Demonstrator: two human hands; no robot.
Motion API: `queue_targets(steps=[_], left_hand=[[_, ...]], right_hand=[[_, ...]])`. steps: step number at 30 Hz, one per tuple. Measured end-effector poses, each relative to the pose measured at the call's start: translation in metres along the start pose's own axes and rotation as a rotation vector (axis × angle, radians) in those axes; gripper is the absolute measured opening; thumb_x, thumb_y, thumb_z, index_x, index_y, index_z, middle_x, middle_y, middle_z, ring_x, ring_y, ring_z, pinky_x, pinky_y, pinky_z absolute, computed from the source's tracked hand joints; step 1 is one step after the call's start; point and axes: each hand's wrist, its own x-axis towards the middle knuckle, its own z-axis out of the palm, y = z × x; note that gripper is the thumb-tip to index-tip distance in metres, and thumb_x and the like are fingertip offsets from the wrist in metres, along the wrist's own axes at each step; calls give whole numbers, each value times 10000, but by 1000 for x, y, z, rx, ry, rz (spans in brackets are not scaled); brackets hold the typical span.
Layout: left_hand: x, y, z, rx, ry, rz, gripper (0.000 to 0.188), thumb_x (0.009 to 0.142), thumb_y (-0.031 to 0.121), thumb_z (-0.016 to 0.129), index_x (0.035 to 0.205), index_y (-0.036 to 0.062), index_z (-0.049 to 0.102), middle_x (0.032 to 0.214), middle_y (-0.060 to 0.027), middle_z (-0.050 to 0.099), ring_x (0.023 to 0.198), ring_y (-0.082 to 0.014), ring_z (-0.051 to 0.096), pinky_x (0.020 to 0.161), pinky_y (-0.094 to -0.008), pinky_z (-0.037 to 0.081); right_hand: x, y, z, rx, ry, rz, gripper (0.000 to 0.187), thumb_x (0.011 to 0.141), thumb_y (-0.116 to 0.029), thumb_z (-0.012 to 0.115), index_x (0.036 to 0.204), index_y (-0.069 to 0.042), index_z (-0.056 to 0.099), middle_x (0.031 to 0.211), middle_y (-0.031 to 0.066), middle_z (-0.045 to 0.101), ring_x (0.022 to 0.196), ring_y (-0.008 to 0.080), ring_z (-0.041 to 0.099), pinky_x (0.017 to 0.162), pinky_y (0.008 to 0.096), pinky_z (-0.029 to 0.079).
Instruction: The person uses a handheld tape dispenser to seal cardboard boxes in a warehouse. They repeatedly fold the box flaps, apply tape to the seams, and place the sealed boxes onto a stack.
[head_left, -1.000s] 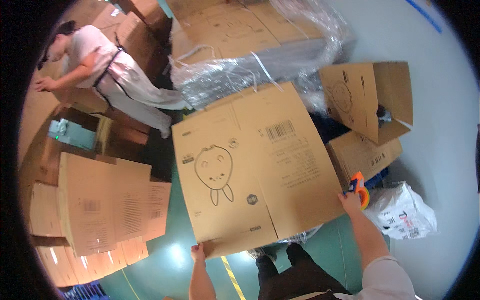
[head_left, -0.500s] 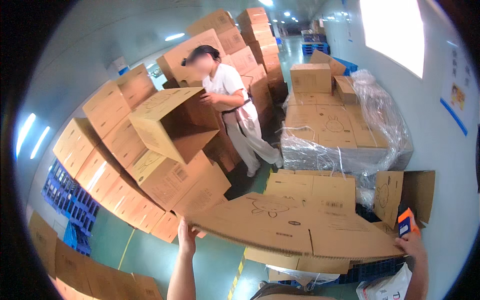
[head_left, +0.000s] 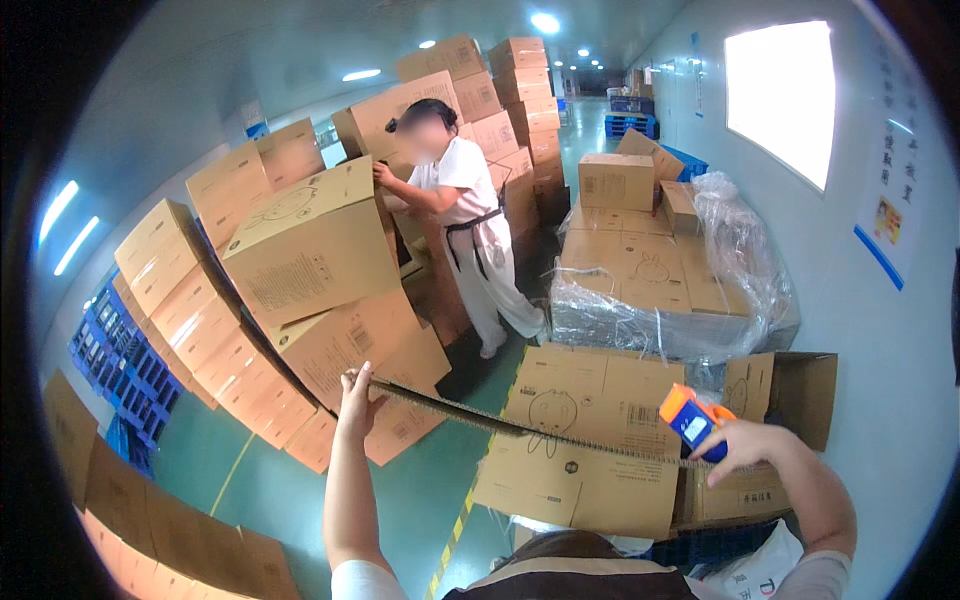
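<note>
My left hand [head_left: 358, 400] is closed on the left end of a flattened carton [head_left: 450, 409], which stands nearly edge-on to me. At its other end my right hand [head_left: 745, 450] curls round an orange-and-blue tape dispenser [head_left: 692, 420], close against the cardboard. Whether those fingers also pinch the carton's edge I cannot tell. Beneath it lies a pile of flattened cartons [head_left: 590, 492] printed with a rabbit drawing. To the right of the pile sits an open carton [head_left: 806, 402].
A co-worker [head_left: 465, 215] handles a large carton [head_left: 300, 250] beside tall carton stacks [head_left: 240, 360] on the left. Plastic wrap [head_left: 745, 260] drapes a carton load by the right wall. Blue pallets [head_left: 130, 350] stand far left. A white bag [head_left: 765, 560] lies low right.
The flattened carton has swung from showing its broad printed face to edge-on. My right hand with the tape dispenser has moved left and up. The co-worker's carton has turned, its open side now hidden.
</note>
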Motion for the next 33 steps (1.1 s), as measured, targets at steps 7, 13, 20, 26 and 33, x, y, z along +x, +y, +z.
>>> queue_targets(steps=[7, 13, 20, 26, 33], left_hand=[[13, -18, -34, -86, -150, 50, 264, 827, 159, 591, 964, 222, 375, 1123, 50, 406, 1045, -138, 409, 768, -391, 416], [9, -17, -60, -81, -101, -69, 294, 758, 57, 482, 957, 232, 354, 1057, 39, 430, 999, -146, 436, 804, -391, 377], [43, 19, -3, 74, -165, -96, 320, 740, 112, 489, 1016, 174, 340, 1085, -15, 414, 1014, -176, 422, 815, -466, 408], [83, 37, 48, 258, -329, -163, 454, 735, 197, 471, 1157, 98, 340, 1151, -98, 377, 1080, -227, 392, 826, -498, 429], [19, -74, 183, 326, -877, 227, 785, 864, 628, 261, 1423, 121, 48, 1475, -157, 32, 1361, -299, 0, 1086, -441, 32]], right_hand=[[36, 18, -35, 278, -23, 31, 459, 659, -207, 753, 1095, -134, 628, 1076, 85, 593, 1007, 203, 530, 908, 299, 389], [35, -34, -9, -447, 582, -329, 283, 712, -320, 688, 951, -169, 680, 870, 135, 565, 801, 297, 576, 697, 374, 479], [36, -41, -67, -207, 660, 57, 380, 742, -410, 654, 897, -63, 666, 827, 142, 647, 796, 272, 609, 695, 348, 462], [42, -79, -115, -75, 587, 407, 375, 760, -412, 634, 909, -70, 668, 856, 139, 652, 817, 262, 622, 741, 357, 465], [76, -69, -21, -100, 515, 320, 966, 744, -313, 567, 1401, -113, -113, 1208, 469, 273, 1163, 509, 357, 983, 450, 315]])
